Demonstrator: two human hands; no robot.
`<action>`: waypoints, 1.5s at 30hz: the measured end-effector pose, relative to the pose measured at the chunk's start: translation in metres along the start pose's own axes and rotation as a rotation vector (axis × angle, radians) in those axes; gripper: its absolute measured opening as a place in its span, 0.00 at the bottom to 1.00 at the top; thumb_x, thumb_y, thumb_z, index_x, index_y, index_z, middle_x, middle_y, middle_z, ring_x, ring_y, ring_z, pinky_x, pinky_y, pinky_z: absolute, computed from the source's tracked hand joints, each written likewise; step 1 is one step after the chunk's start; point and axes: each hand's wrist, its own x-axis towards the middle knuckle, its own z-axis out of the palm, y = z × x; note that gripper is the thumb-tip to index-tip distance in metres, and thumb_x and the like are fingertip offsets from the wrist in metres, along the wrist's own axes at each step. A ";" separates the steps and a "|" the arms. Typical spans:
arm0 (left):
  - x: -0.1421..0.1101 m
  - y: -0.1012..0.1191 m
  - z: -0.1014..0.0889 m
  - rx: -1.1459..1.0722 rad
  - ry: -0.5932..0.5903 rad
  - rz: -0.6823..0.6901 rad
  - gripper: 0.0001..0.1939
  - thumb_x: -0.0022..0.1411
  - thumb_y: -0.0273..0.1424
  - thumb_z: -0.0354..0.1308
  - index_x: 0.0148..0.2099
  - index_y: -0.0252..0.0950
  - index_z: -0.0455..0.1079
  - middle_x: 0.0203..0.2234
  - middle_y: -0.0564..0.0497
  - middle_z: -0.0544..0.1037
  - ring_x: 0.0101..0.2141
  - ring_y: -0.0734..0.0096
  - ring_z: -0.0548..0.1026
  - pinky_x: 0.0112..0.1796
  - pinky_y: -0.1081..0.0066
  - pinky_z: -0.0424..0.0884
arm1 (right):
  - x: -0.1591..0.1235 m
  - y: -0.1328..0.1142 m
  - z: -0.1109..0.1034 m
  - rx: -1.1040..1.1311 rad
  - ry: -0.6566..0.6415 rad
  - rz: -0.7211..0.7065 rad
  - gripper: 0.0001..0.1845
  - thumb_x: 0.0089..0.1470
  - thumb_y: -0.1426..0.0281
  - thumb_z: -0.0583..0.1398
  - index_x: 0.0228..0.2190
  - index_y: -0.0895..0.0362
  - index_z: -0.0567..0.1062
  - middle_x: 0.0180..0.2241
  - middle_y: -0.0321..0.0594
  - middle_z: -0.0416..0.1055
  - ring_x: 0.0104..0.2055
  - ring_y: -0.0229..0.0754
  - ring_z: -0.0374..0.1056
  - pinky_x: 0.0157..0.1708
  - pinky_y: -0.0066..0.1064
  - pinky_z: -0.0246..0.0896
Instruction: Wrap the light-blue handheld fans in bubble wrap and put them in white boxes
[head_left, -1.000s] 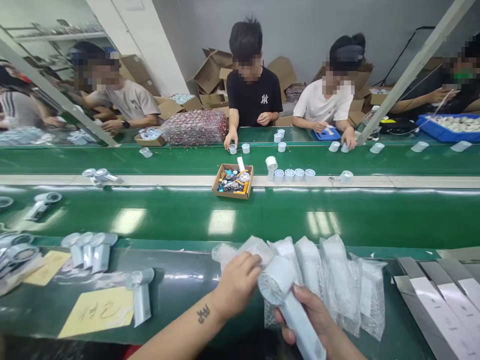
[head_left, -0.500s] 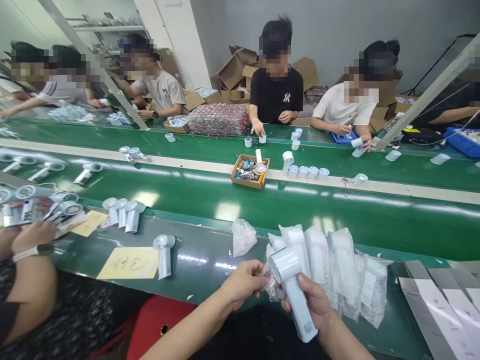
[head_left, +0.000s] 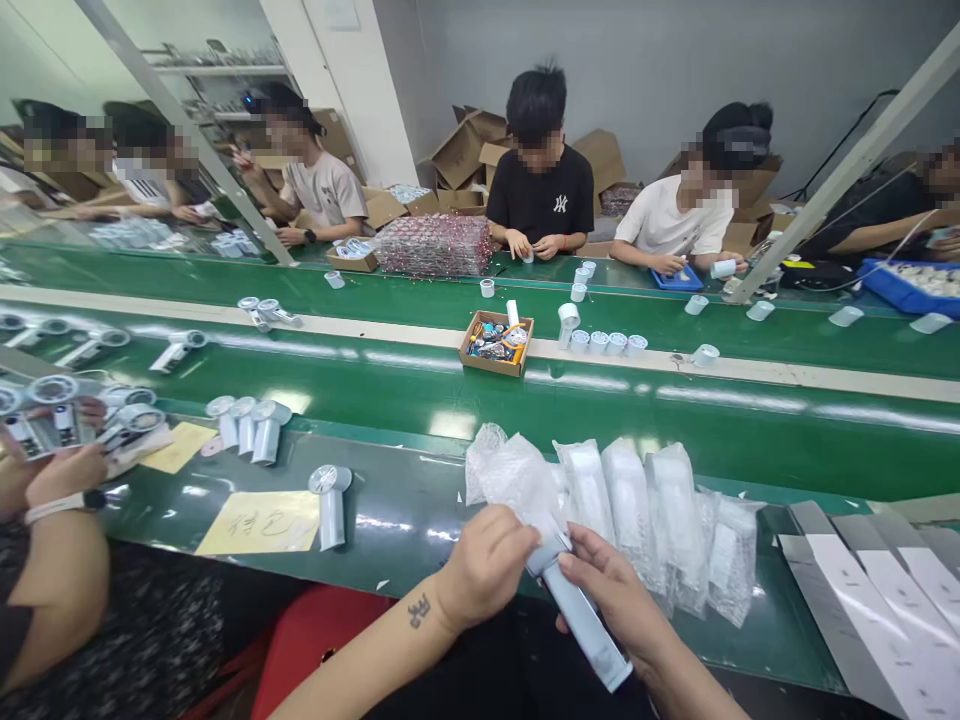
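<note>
Closest to me, my right hand is closed around the pale blue handheld fan, its thumb on top near the neck and the handle slanting down toward me. My left hand is clenched on the bubble-wrap bag, which covers the fan's head just above the tabletop; I cannot tell whether the crumpled wrap at its left is a separate piece. The bag could snag on the fan's round head or tear, I judge, if my left hand pulls hard at an angle; a loose right grip on that smooth handle could let it twist or drop. The bagged fans lie in a row just beyond my right hand, near enough that a wide elbow or a swinging bag could push them askew. To the left, an unwrapped fan stands beside the yellow paper sheet, with three more fans behind. Farther out, past the green conveyor belt, sits an open cardboard box of tools, and beyond it a person in a black shirt handles a small cup-shaped part.
</note>
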 end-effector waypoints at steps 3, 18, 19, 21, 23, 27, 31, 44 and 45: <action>-0.010 -0.006 -0.011 0.079 -0.075 0.145 0.13 0.61 0.16 0.49 0.45 0.31 0.68 0.27 0.47 0.73 0.30 0.67 0.69 0.32 0.67 0.71 | -0.005 0.002 0.000 0.034 0.082 -0.042 0.36 0.44 0.55 0.70 0.52 0.53 0.68 0.54 0.47 0.67 0.32 0.40 0.70 0.22 0.34 0.73; -0.011 0.025 0.014 -0.228 -0.424 -0.300 0.06 0.59 0.24 0.52 0.37 0.38 0.68 0.26 0.51 0.76 0.26 0.71 0.72 0.30 0.74 0.66 | 0.004 0.019 -0.002 0.095 0.233 0.017 0.21 0.45 0.54 0.67 0.35 0.51 0.66 0.19 0.26 0.65 0.21 0.36 0.62 0.22 0.27 0.56; -0.008 0.025 0.013 -0.284 -0.474 -0.408 0.07 0.57 0.24 0.52 0.37 0.38 0.68 0.24 0.53 0.75 0.25 0.72 0.71 0.28 0.75 0.65 | 0.000 0.016 -0.006 0.000 0.203 0.019 0.19 0.45 0.54 0.66 0.31 0.52 0.67 0.18 0.27 0.63 0.21 0.36 0.60 0.22 0.27 0.55; -0.002 0.026 0.009 -0.368 -0.477 -0.672 0.10 0.55 0.23 0.50 0.38 0.38 0.69 0.20 0.57 0.71 0.21 0.75 0.68 0.25 0.76 0.62 | -0.015 0.002 -0.021 -0.285 0.144 -0.019 0.18 0.46 0.53 0.65 0.25 0.53 0.69 0.19 0.29 0.62 0.24 0.37 0.59 0.24 0.28 0.55; 0.005 0.026 0.002 -0.423 -0.450 -0.842 0.10 0.54 0.23 0.50 0.38 0.37 0.69 0.17 0.59 0.68 0.19 0.76 0.65 0.24 0.76 0.60 | -0.035 -0.019 -0.040 -0.537 0.109 -0.092 0.19 0.46 0.52 0.65 0.21 0.54 0.70 0.21 0.32 0.63 0.26 0.38 0.58 0.27 0.29 0.56; 0.028 0.040 -0.012 -0.435 -0.396 -0.688 0.11 0.53 0.22 0.50 0.32 0.37 0.73 0.19 0.54 0.72 0.22 0.73 0.69 0.28 0.73 0.65 | -0.061 -0.046 -0.062 -0.313 0.195 -0.002 0.22 0.46 0.46 0.64 0.28 0.52 0.75 0.30 0.36 0.71 0.34 0.43 0.66 0.33 0.32 0.63; 0.052 0.067 -0.005 -0.716 -0.497 -0.246 0.15 0.55 0.21 0.49 0.37 0.36 0.77 0.29 0.46 0.80 0.32 0.66 0.77 0.37 0.70 0.71 | -0.041 -0.030 -0.041 0.125 0.155 0.287 0.35 0.38 0.45 0.68 0.43 0.53 0.73 0.38 0.44 0.76 0.38 0.50 0.73 0.36 0.39 0.68; -0.134 -0.176 -0.140 0.636 -0.215 -1.901 0.34 0.52 0.52 0.52 0.43 0.22 0.73 0.46 0.22 0.74 0.49 0.32 0.72 0.42 0.52 0.70 | 0.031 -0.058 -0.125 -0.310 0.652 -0.500 0.34 0.36 0.56 0.71 0.45 0.55 0.72 0.38 0.44 0.74 0.41 0.47 0.71 0.38 0.34 0.68; -0.149 -0.183 -0.140 0.559 -0.302 -1.889 0.30 0.53 0.50 0.51 0.39 0.26 0.74 0.42 0.25 0.77 0.47 0.35 0.74 0.41 0.53 0.70 | 0.039 -0.056 -0.134 -0.371 0.685 -0.554 0.33 0.37 0.56 0.70 0.45 0.56 0.72 0.37 0.44 0.74 0.41 0.48 0.71 0.40 0.36 0.68</action>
